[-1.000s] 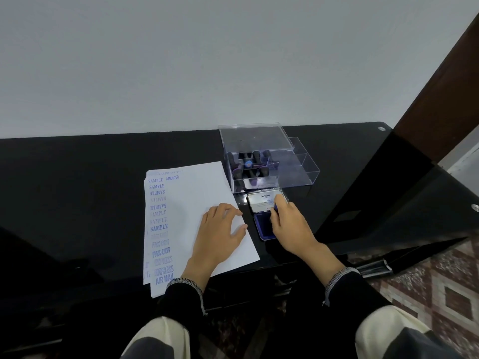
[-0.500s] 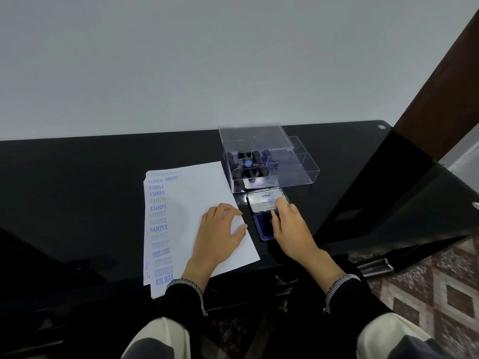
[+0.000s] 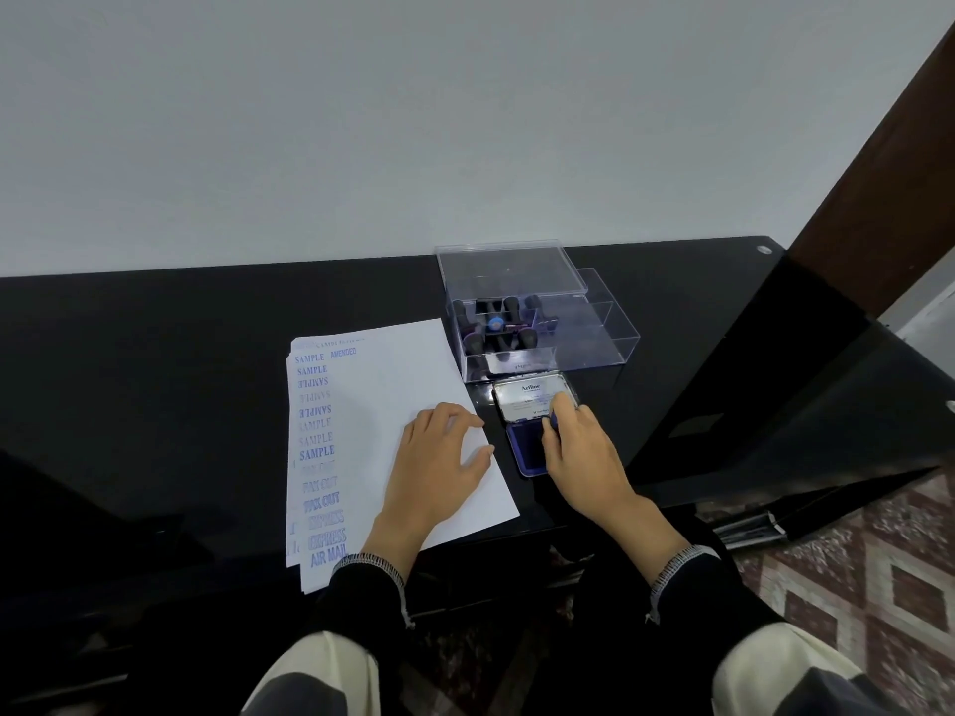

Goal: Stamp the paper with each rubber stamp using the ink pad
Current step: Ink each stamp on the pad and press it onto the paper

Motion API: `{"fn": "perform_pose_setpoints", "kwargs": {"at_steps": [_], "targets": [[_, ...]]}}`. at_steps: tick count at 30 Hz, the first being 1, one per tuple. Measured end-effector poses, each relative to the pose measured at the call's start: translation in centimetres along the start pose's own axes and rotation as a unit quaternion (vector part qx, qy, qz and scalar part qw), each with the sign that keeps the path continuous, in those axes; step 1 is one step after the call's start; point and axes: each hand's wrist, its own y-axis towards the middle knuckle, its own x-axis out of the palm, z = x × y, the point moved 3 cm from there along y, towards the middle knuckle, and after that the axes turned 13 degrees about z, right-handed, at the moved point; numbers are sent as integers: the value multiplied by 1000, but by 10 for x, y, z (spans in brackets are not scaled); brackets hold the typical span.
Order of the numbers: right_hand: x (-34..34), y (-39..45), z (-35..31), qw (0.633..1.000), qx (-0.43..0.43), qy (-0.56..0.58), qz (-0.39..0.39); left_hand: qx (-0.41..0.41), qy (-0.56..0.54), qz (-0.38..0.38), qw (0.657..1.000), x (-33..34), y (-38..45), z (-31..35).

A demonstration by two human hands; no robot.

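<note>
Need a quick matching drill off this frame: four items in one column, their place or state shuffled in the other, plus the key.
Column 1
1. left hand
2. right hand
3. ink pad
4. clear box

Column 2
A. lid open, blue pad exposed
B. behind the ink pad, dark-handled stamps inside
C. flat on the paper, fingers spread
D. over the ink pad, closed on a stamp

Pairs: 1-C, 2-D, 3-A, 4-B
</note>
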Motion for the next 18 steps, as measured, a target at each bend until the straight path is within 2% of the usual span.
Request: {"fn": "perform_pose_setpoints", "kwargs": {"at_steps": [7,13,18], "targets": [[7,23,8,996,23,5,-88,-3,-1,-3,1000,0,0,0],[4,9,3,999,3,-1,-35,-1,5,-1,1000,1,1,0],[6,0,-1,998,-19,-52,-1,2,3,5,1000,1,0,0]]}}
